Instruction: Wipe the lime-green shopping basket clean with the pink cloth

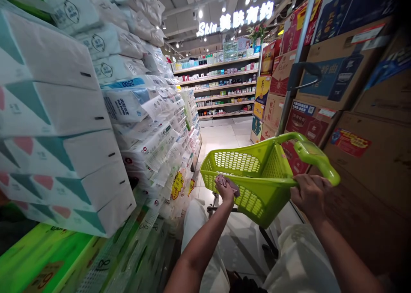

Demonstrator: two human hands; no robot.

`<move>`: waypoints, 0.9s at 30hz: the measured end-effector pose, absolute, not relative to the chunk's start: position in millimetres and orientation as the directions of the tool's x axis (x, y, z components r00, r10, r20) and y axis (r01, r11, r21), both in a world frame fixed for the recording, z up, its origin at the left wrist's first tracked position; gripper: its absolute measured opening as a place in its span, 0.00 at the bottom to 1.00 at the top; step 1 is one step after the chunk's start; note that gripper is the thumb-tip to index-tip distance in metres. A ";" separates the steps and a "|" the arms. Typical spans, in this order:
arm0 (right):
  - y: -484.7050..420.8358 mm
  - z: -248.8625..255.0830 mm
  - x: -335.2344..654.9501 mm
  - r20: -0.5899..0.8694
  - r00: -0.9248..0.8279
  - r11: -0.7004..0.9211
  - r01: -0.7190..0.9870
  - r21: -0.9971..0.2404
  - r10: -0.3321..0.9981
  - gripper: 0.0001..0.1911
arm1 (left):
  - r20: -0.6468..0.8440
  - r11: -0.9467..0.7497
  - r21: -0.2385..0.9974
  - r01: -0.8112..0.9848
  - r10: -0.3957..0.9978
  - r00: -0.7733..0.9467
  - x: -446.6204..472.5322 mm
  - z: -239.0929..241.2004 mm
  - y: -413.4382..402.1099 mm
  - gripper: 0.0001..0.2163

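A green plastic shopping cart (pixel 276 190) stands before me, slightly turned, its basket with perforated walls. My left hand (pixel 224 188) is closed on a crumpled greyish-purple cloth (pixel 233 186), which lies against the rim of the basket's near side. At the cart's handle end, my right hand (pixel 310 194) grips the green rim beside the curved handle (pixel 316 158). The fingers of the right hand wrap over the edge. Part of the cart's wheeled frame shows below the basket, between my legs.
Tall stacks of wrapped tissue packs (pixel 135 104) line the left side. Stacked cardboard cartons (pixel 340 70) and a metal post (pixel 298 57) rise close on the right. A tiled aisle (pixel 218 134) leads to shelves of small boxed goods (pixel 221 85) under a lit sign.
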State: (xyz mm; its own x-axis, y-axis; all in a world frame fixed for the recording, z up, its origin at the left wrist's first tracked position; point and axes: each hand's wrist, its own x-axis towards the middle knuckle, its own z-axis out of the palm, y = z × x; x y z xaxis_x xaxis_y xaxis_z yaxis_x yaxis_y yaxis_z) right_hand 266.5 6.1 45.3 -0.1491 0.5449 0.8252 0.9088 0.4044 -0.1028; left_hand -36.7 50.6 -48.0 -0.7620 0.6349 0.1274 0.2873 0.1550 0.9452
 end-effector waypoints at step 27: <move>-8.4 63.6 250.7 0.832 -0.092 0.303 0.948 -0.094 0.547 0.05 | 0.349 -0.164 0.915 0.368 0.779 -0.521 17.9 -67.2 6.9 0.19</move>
State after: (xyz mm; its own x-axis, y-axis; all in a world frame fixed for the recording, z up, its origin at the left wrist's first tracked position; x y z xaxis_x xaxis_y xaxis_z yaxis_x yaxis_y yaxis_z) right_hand 250.7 -8.4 63.6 -0.0919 0.5471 0.8320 0.9484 0.3027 -0.0943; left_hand 17.9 6.9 -67.2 -0.5210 0.7791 0.3486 0.3678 -0.1637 0.9154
